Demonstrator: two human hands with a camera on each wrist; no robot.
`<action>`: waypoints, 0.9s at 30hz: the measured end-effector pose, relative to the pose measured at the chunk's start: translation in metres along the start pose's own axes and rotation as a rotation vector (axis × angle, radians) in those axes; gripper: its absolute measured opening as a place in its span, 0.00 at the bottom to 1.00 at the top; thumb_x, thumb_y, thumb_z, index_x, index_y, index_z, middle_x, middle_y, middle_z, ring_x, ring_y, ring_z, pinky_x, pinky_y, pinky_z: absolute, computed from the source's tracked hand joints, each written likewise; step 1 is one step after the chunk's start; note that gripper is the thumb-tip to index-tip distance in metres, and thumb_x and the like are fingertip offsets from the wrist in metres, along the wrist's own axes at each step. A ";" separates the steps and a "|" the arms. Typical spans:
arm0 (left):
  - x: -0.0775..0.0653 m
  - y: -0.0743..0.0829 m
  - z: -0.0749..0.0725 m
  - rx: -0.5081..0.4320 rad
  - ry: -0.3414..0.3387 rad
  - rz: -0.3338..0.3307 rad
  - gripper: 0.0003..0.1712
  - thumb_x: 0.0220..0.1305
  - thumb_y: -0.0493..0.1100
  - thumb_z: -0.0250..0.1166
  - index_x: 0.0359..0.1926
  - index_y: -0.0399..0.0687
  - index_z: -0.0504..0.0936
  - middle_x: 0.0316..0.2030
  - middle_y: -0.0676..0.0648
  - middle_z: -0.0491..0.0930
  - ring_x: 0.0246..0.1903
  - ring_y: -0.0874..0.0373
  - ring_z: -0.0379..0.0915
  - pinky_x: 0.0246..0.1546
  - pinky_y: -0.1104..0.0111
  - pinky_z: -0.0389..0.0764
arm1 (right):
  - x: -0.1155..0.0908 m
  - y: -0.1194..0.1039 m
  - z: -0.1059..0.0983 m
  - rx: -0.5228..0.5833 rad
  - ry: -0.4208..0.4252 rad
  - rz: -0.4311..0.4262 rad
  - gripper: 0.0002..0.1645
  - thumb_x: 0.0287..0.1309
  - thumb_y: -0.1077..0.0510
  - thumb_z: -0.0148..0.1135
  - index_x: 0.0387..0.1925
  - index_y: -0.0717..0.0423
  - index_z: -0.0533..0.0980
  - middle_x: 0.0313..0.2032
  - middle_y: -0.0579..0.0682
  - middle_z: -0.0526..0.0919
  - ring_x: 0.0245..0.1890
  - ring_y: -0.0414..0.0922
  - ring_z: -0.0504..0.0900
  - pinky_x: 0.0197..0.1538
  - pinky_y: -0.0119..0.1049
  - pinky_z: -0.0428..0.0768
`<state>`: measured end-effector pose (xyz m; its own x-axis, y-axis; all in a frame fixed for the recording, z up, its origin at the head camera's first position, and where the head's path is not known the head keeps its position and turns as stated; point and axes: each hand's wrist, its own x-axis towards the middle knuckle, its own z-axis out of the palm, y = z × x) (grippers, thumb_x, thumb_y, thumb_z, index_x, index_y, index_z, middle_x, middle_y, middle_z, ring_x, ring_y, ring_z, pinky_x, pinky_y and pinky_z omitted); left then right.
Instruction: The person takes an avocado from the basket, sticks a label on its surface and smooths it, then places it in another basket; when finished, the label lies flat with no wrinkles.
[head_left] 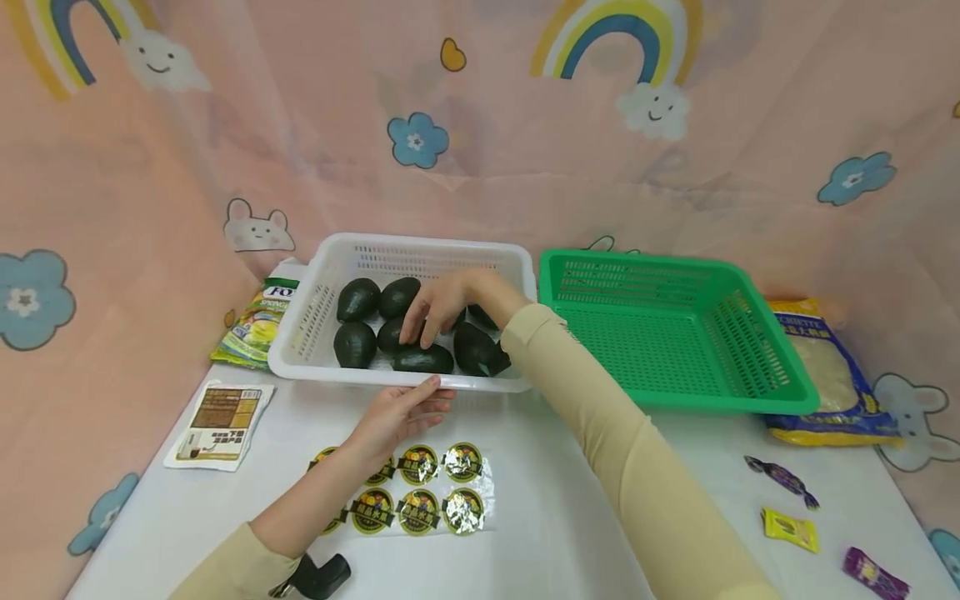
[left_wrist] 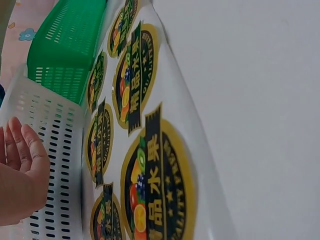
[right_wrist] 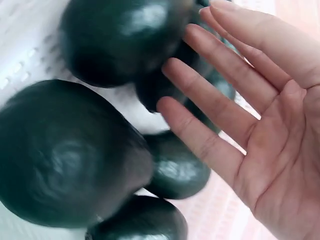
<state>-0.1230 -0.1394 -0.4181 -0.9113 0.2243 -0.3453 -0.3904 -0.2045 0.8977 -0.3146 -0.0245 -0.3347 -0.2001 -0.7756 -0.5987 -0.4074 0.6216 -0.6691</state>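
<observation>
Several dark green avocados (head_left: 357,299) lie in a white perforated basket (head_left: 300,333). Over them hangs my right hand (head_left: 442,304), fingers apart and pointing down among the fruit. In the right wrist view that hand (right_wrist: 250,115) has its fingers spread beside a large avocado (right_wrist: 65,155), with nothing held. Against the basket's front side is my left hand (head_left: 401,421), its thumb at the rim and its fingers extended below. The left wrist view shows this hand (left_wrist: 22,175) next to the perforated wall; whether the fingers press on it I cannot tell.
A green basket (head_left: 637,329) adjoins the white one on the right. Round fruit stickers (head_left: 418,464) lie on a sheet in front. Packets (head_left: 221,425) are at left, a yellow-blue bag (head_left: 828,375) and wrapped sweets (head_left: 791,529) at right.
</observation>
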 end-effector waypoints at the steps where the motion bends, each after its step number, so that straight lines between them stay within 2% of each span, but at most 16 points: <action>1: 0.000 0.000 0.000 0.003 0.000 -0.001 0.23 0.69 0.52 0.62 0.48 0.34 0.83 0.41 0.47 0.86 0.40 0.61 0.81 0.49 0.64 0.79 | 0.002 0.000 0.002 -0.009 -0.005 0.006 0.26 0.61 0.59 0.66 0.61 0.50 0.76 0.58 0.44 0.78 0.56 0.39 0.75 0.56 0.41 0.75; 4: 0.000 0.002 0.001 0.009 0.005 -0.006 0.23 0.69 0.52 0.62 0.47 0.35 0.83 0.41 0.46 0.86 0.39 0.61 0.81 0.48 0.64 0.80 | 0.006 0.000 0.006 -0.038 -0.004 0.023 0.27 0.59 0.58 0.68 0.61 0.49 0.76 0.58 0.43 0.77 0.55 0.39 0.75 0.55 0.42 0.77; 8: 0.000 0.002 0.002 0.020 0.008 -0.005 0.23 0.69 0.53 0.61 0.47 0.35 0.83 0.41 0.45 0.85 0.39 0.60 0.81 0.48 0.64 0.80 | 0.009 0.001 0.009 -0.035 -0.020 0.077 0.30 0.57 0.57 0.71 0.62 0.46 0.75 0.62 0.44 0.73 0.58 0.41 0.73 0.55 0.40 0.77; 15: -0.001 -0.001 0.001 0.033 0.022 -0.013 0.22 0.69 0.52 0.61 0.46 0.35 0.83 0.40 0.47 0.85 0.40 0.59 0.80 0.47 0.64 0.80 | 0.014 0.011 0.013 0.013 -0.063 0.145 0.39 0.53 0.57 0.73 0.66 0.44 0.70 0.68 0.48 0.64 0.65 0.44 0.66 0.53 0.36 0.78; 18: -0.002 -0.001 0.002 0.039 0.021 -0.010 0.23 0.69 0.52 0.61 0.47 0.35 0.83 0.41 0.46 0.85 0.40 0.59 0.79 0.47 0.64 0.80 | 0.015 0.013 0.014 0.028 -0.073 0.155 0.39 0.52 0.58 0.74 0.65 0.44 0.69 0.67 0.49 0.64 0.65 0.44 0.66 0.53 0.36 0.78; 23: -0.002 0.000 0.002 0.049 0.022 -0.002 0.22 0.69 0.52 0.61 0.47 0.35 0.83 0.42 0.45 0.85 0.39 0.60 0.79 0.47 0.64 0.80 | 0.015 0.012 0.015 -0.019 -0.057 0.141 0.36 0.50 0.58 0.75 0.59 0.45 0.69 0.64 0.49 0.66 0.62 0.44 0.67 0.51 0.38 0.79; 27: -0.001 0.000 0.002 0.059 0.023 0.003 0.22 0.69 0.53 0.62 0.46 0.35 0.84 0.41 0.46 0.85 0.40 0.59 0.79 0.47 0.64 0.80 | 0.009 0.009 0.013 -0.037 -0.033 0.134 0.38 0.47 0.57 0.77 0.58 0.47 0.68 0.62 0.49 0.66 0.59 0.44 0.70 0.49 0.38 0.80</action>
<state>-0.1217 -0.1376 -0.4167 -0.9153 0.2017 -0.3485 -0.3803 -0.1487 0.9128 -0.3080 -0.0243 -0.3515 -0.2262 -0.6813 -0.6962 -0.4120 0.7145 -0.5654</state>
